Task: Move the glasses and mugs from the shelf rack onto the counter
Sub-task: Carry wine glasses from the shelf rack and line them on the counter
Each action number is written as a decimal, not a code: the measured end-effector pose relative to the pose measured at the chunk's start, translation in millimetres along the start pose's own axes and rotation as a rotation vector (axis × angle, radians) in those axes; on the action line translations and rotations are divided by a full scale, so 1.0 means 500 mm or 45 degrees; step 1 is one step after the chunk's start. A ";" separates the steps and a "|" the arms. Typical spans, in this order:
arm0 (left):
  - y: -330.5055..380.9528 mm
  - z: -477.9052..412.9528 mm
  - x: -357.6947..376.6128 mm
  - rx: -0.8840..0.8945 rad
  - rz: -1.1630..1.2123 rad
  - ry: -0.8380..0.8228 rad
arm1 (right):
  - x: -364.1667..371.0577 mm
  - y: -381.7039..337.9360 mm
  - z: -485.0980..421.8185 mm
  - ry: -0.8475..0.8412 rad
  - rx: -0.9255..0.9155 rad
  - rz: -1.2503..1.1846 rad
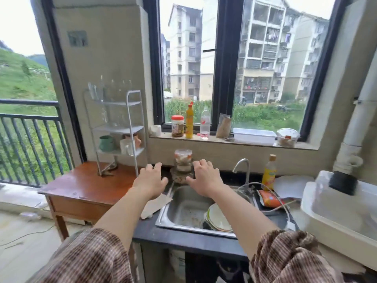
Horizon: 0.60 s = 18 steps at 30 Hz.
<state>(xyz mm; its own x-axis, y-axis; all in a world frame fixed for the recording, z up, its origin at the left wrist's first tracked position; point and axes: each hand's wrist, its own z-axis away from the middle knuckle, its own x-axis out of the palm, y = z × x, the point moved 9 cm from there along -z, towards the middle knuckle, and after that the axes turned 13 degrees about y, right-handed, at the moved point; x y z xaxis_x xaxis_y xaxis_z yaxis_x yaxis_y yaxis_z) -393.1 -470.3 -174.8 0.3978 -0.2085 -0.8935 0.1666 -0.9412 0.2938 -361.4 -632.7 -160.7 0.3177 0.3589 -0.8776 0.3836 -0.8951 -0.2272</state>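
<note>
A white three-tier shelf rack (134, 111) stands on a brown wooden table (81, 186) at the left. Clear glasses (95, 91) line its top tier, and more glasses (105, 116) stand on the middle one. The bottom tier holds a green mug (106, 143), a white mug (126, 146) and a brown mug (136, 140). Both my arms reach forward over the dark counter (183, 237) and the sink (187, 211). My left hand (150, 179) and my right hand (204, 178) hover with fingers spread and hold nothing. Between them stands a stack of clear lidded containers (183, 164).
Plates (219, 220) lie in the sink beside a tap (242, 166). A yellow bottle (269, 170), an orange packet (269, 199) and a white appliance (338, 209) crowd the right. Jars and bottles (189, 122) line the window sill. Cardboard (155, 205) lies left of the sink.
</note>
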 end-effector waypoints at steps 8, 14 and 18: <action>-0.192 -0.286 -0.071 -0.050 -0.113 0.147 | 0.124 -0.198 -0.336 0.016 -0.156 -0.088; -0.323 -0.514 -0.161 -0.094 -0.113 0.283 | 0.134 -0.331 -0.558 0.182 -0.268 -0.173; -0.383 -0.649 -0.195 -0.083 -0.021 0.357 | 0.142 -0.408 -0.696 0.244 -0.312 -0.196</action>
<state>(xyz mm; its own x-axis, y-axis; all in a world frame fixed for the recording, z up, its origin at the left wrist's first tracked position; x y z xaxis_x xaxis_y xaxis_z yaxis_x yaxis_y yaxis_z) -171.1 -183.3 -33.9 0.6268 -0.1029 -0.7723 0.2293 -0.9230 0.3091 -115.3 -332.6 -30.0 0.3878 0.5491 -0.7404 0.6295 -0.7445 -0.2223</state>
